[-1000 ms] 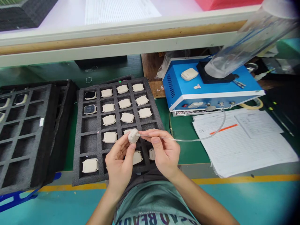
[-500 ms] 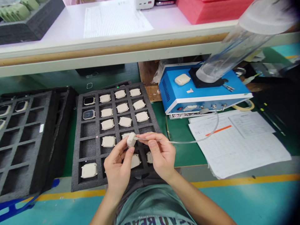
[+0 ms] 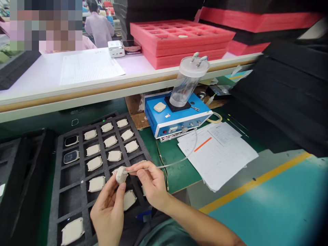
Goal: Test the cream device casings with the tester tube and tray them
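The green table bears a gray foam tray, a blue box and papers.

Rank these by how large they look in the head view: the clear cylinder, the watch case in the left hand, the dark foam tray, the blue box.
1. Dark foam tray
2. Blue box
3. Clear cylinder
4. Watch case in the left hand
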Demonstrator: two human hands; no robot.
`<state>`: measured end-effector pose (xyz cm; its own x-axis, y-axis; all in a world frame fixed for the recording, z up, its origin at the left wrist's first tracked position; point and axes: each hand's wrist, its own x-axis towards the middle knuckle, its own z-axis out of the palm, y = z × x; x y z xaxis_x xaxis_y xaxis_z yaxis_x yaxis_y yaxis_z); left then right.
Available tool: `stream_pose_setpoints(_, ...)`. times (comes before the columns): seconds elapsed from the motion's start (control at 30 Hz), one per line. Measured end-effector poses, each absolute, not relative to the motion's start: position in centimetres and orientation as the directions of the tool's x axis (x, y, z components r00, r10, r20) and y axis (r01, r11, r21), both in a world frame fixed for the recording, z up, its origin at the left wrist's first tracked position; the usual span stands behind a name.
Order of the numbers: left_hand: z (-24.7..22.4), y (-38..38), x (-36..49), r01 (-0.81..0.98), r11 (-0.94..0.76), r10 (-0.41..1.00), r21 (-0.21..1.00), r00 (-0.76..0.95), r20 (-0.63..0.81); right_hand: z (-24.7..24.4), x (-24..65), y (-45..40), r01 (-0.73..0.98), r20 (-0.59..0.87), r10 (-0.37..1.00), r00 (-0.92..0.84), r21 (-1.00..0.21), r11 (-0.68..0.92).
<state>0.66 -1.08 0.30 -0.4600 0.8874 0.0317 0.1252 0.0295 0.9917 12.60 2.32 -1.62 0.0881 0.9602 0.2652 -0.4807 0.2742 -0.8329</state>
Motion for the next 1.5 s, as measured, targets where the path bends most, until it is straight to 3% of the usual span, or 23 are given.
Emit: stream_pose_setpoints(1.5,-0.25,-0.95,0.47,0.143,0.051,0.882,0.988,-0.472,0.023,-1.60,12.36,2.47,-0.429,0.240,0.966,0.101,-0.865,0.259)
